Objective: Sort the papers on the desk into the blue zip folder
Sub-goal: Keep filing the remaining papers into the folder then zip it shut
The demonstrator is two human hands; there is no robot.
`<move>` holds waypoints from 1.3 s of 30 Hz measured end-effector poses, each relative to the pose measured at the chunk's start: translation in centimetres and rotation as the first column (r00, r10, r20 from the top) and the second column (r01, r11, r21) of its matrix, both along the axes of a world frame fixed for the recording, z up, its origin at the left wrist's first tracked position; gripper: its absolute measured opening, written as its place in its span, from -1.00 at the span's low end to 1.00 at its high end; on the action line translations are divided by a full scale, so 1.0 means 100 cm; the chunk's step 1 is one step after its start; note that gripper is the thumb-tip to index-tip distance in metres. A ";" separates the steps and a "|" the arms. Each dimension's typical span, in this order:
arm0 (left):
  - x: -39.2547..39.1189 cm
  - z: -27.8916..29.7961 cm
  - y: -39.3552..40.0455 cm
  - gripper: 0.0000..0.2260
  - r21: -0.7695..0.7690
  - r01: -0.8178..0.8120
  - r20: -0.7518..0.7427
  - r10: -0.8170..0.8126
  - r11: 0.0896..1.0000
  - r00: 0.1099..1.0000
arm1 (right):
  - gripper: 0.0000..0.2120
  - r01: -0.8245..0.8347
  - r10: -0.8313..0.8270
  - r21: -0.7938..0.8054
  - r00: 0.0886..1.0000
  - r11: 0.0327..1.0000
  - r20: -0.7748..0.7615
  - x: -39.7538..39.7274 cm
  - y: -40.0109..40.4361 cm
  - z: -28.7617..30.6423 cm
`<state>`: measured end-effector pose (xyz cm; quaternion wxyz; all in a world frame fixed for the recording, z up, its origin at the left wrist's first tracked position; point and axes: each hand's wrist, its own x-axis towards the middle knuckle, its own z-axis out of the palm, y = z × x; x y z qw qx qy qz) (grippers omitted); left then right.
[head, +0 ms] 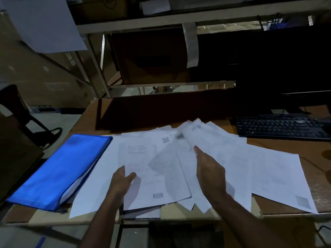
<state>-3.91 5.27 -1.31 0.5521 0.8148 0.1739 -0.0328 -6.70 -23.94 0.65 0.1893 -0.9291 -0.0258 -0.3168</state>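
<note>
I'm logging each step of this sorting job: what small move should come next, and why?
Probably lay the blurred raised sheet, lifted by the right hand, onto the QR-code page that the left hand pinches. The papers lie fanned loosely across the desk, and the blue zip folder waits to their left.

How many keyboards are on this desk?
1: a black keyboard at the desk's far right, in front of the monitor. Papers might hide other things.

Dim room, metal shelving (136,25), wooden desk (179,111)
</note>
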 end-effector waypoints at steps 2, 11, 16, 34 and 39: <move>0.000 0.001 -0.003 -0.90 -0.080 -0.019 -0.041 0.016 0.997 0.999 | -0.53 -0.190 0.191 -0.011 0.981 0.982 0.048 -0.003 0.019 0.003; 0.005 0.001 -0.006 -0.51 -0.373 -0.103 -0.142 0.053 0.922 0.988 | -0.54 -0.619 0.564 -0.012 0.725 0.786 -0.395 -0.027 0.083 -0.004; 0.005 -0.007 0.024 -0.82 -0.350 -0.061 -0.138 0.013 0.935 0.990 | -0.30 -0.454 0.504 0.221 0.747 0.863 -0.433 -0.024 0.082 0.015; 0.008 -0.014 0.107 -0.72 -0.395 -0.076 -0.111 0.034 0.916 0.993 | -0.48 0.306 -0.005 0.321 0.731 0.897 -0.682 0.041 0.041 0.003; 0.007 -0.012 0.103 -0.74 -0.530 -0.075 -0.129 0.007 0.845 0.992 | -0.71 0.263 -0.244 0.466 0.964 0.845 -0.103 0.032 0.073 0.028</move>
